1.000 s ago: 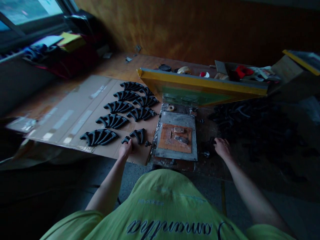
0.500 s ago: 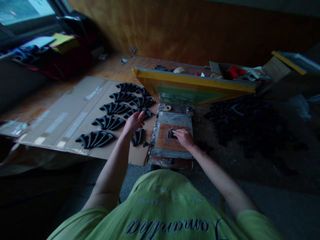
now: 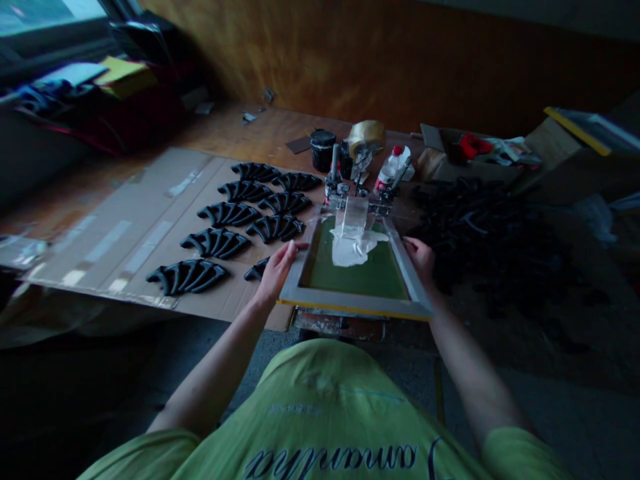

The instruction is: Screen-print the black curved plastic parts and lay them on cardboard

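**A:** What does the head camera show?

**B:** A screen-printing frame (image 3: 355,305) lying low and nearly flat at the middle of the desk (image 3: 260,137), its near edge yellow. Hinge clamps (image 3: 357,190) hold its far side. White ink (image 3: 353,243) lies in a thick smear on the upper part of the green mesh (image 3: 360,280).

**A:** How far along does the work look?

**B:** Judging by how things lie, part way. Black moulded pieces (image 3: 215,243) sit in two neat rows on a cardboard sheet (image 3: 100,227), nine that I can count (the last one (image 3: 257,270) is partly hidden by the frame's corner). A much bigger heap of black pieces (image 3: 475,220) lies to the right, too dark to count.

**A:** And the hands?

**B:** Both are on the frame. The left hand (image 3: 280,270) is part open, its fingers curled over the left rail. The right hand (image 3: 419,260) holds the right rail the same way (neither is a tight fist). Neither touches the ink.

**A:** Anything beyond the frame?

**B:** A black tin (image 3: 323,150), a roll of tape (image 3: 367,137) and a white bottle (image 3: 393,170) stand close behind the clamps.
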Available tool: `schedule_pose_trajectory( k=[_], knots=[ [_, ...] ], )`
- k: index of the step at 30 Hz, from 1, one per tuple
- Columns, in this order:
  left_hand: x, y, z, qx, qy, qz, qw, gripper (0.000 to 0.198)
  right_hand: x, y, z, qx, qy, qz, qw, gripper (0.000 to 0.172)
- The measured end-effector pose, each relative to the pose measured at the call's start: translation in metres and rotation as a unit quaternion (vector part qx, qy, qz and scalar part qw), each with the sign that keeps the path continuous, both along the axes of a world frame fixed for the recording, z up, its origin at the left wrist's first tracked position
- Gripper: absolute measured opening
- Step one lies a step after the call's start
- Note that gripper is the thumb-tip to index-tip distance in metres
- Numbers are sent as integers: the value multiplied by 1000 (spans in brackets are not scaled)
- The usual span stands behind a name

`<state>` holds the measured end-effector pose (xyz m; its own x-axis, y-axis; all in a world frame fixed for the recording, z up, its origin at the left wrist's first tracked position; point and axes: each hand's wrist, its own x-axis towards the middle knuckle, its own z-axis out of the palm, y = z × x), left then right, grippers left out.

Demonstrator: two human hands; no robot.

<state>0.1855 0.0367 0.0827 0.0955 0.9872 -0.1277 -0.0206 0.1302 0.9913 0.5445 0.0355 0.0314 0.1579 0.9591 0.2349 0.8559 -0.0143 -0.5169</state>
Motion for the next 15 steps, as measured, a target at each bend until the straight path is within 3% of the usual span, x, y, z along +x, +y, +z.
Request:
schedule_pose_trajectory(
  k=[2,4,7,9,12,15],
  knots=[
    [-4,-12,-36,-59,34,-19,997,64,-5,14,15,37,9,2,999,41],
    [-5,-16,-69,-88,70,-24,993,77,-29,27,27,71,-4,47,996,48],
    [-5,-12,-100,-85,134,-26,987,78,-74,41,36,56,-87,120,987,57],
    [-6,-8,-105,-78,158,-36,984,72,-95,42,35,3,-130,147,981,39],
    [-8,-4,-102,-81,168,-53,981,66,-107,25,26,-68,-153,190,967,11],
    [-10,-4,-99,-85,168,-57,981,64,-101,-3,17,-74,-169,266,946,21]
  ],
)
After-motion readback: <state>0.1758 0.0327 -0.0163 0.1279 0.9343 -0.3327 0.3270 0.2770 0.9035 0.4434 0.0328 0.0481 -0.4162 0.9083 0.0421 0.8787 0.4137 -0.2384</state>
